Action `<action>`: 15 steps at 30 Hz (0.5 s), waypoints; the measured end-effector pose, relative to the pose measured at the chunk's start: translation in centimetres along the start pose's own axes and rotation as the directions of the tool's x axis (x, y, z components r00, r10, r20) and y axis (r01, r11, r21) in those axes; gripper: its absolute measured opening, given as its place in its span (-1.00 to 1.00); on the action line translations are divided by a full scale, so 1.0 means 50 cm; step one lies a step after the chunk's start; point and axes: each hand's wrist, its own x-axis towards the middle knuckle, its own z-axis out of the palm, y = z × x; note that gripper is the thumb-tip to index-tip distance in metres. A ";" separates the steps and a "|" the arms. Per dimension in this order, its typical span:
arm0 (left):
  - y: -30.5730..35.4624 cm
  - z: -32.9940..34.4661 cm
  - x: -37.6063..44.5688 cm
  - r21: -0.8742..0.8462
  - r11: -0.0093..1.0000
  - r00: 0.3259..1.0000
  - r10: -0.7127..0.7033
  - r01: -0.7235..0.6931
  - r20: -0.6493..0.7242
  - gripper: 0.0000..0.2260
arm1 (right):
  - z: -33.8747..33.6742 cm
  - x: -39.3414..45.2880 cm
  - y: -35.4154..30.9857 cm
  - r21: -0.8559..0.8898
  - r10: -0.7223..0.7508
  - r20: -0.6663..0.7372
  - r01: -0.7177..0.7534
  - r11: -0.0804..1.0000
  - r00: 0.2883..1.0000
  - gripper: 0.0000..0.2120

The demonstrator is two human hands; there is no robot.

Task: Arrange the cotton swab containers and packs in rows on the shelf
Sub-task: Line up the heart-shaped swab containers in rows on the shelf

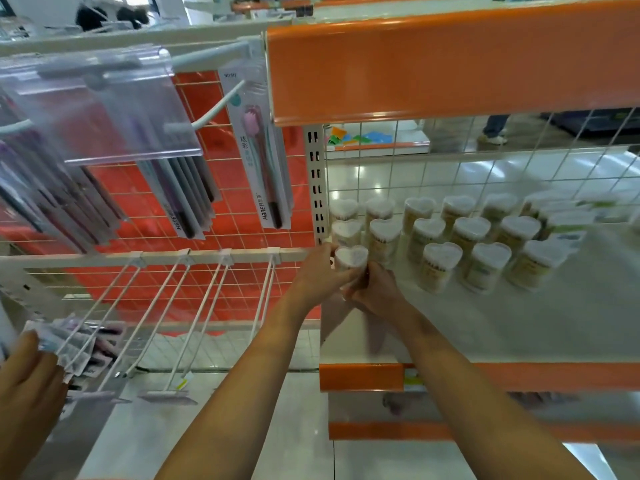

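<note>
A: Clear plastic tub [350, 258], heart-shaped lid, upright, at the shelf's [519, 323] front-left corner.
B: Hands?
A: Left hand [320, 275] and right hand [375, 289] both wrapped round it, one each side.
B: Where does it go?
A: Probably front row; the other tubs [443, 266] stand to its right, swabs packed vertical inside. Right hand is nearer the gap.

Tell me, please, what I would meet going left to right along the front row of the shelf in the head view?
left hand → heart-lidded container held in both hands → right hand → second container → third container → fourth container, all on the white shelf.
</note>
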 end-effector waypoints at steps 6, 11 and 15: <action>0.007 -0.015 -0.011 -0.012 0.998 0.998 0.057 -0.057 0.033 -0.63 | -0.015 -0.007 -0.008 -0.013 0.008 0.041 -0.007 1.000 0.999 -0.43; 0.013 -0.024 -0.023 0.127 0.991 0.999 0.052 -0.049 -0.016 -0.35 | -0.052 -0.038 -0.016 0.089 -0.057 0.111 0.047 0.995 0.992 -0.55; 0.034 -0.035 -0.033 0.237 0.967 0.993 0.109 -0.093 -0.053 -0.40 | -0.093 -0.066 -0.032 0.189 -0.176 0.037 0.166 0.968 0.984 -0.61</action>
